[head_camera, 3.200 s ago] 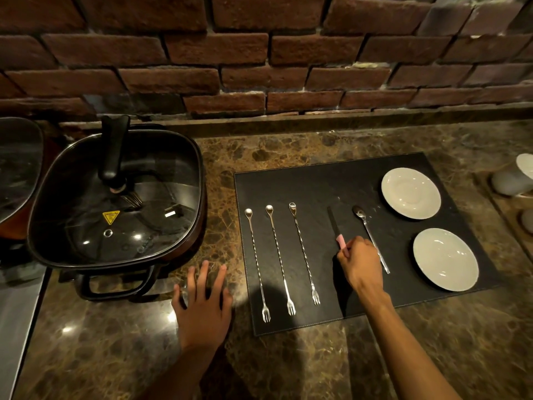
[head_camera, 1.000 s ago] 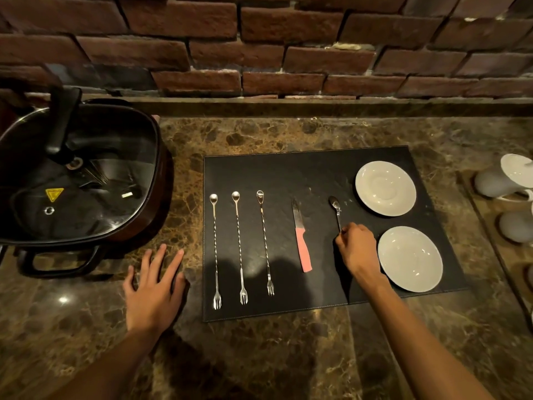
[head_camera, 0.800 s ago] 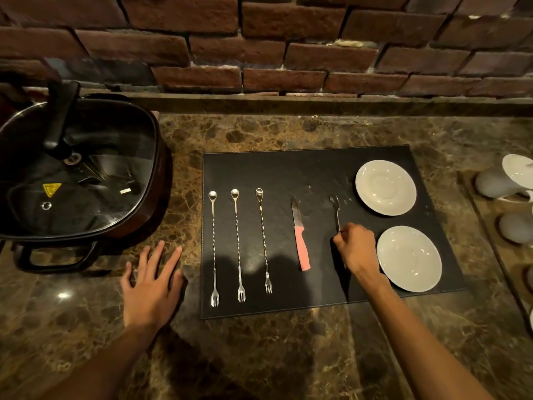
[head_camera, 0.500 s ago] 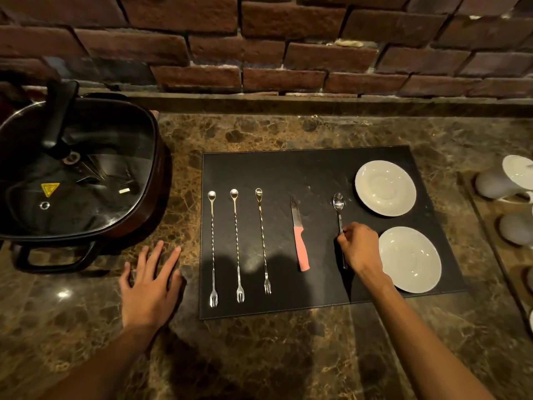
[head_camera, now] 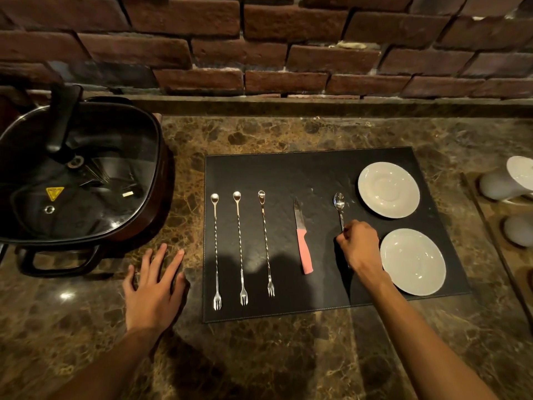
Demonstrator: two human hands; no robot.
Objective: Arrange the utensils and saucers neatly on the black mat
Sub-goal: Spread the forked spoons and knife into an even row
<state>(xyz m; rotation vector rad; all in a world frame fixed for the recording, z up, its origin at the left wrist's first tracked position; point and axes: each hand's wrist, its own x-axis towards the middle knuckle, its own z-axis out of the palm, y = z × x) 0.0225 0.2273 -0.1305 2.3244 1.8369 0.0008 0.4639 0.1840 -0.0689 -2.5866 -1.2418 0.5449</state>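
Note:
A black mat (head_camera: 311, 171) lies on the marble counter. Three long twisted bar spoons with fork ends (head_camera: 238, 246) lie side by side on its left part. A pink-handled knife (head_camera: 302, 241) rests in the middle, blade pointing away. To its right lies a small silver spoon (head_camera: 339, 203), and my right hand (head_camera: 359, 243) is closed on its handle; the handle's lower end is hidden under the hand. Two white saucers sit at the mat's right, one far (head_camera: 388, 189) and one near (head_camera: 413, 261). My left hand (head_camera: 154, 287) rests flat on the counter left of the mat, fingers spread.
A black electric pot with a glass lid (head_camera: 75, 180) stands at the left. A wooden tray with white cups (head_camera: 510, 180) is at the right edge. A brick wall (head_camera: 288, 47) runs along the back.
The knife was set down straight and released; my right hand moved to the small spoon and has turned and shifted it slightly. My left hand stays flat on the counter.

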